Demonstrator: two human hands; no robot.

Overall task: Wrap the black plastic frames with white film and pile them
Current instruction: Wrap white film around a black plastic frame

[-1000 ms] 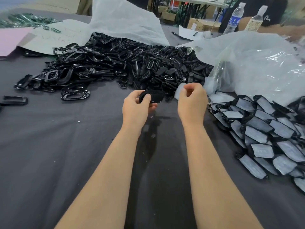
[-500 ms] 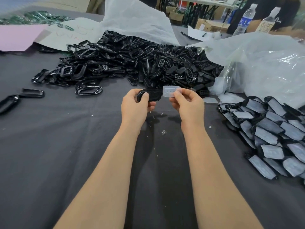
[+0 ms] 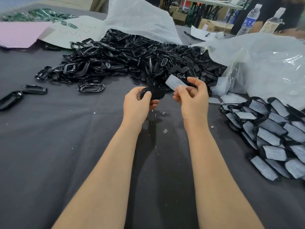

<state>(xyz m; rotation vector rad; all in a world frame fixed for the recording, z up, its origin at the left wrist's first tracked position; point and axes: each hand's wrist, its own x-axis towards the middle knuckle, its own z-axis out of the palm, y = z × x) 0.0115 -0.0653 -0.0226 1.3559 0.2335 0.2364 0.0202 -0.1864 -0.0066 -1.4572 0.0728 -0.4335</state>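
Observation:
My left hand [image 3: 137,105] grips a black plastic frame [image 3: 154,95] above the dark cloth, thumb on top of it. My right hand [image 3: 192,98] pinches a small piece of white film [image 3: 173,82] just right of the frame; film and frame are close but slightly apart. A big heap of bare black frames [image 3: 132,61] spills from a white bag behind my hands. At the right lies a pile of frames wrapped in white film [image 3: 274,134].
The table is covered by a grey cloth [image 3: 66,154]. Loose frames [image 3: 35,89] lie at the left. A clear plastic bag [image 3: 264,68] with film pieces sits at the right rear. Pink and white paper sheets [image 3: 19,33] and two bottles [image 3: 248,20] stand at the back.
My right hand drew a piece of white film from beside the bag and brought it up next to the frame. The left hand kept holding the frame.

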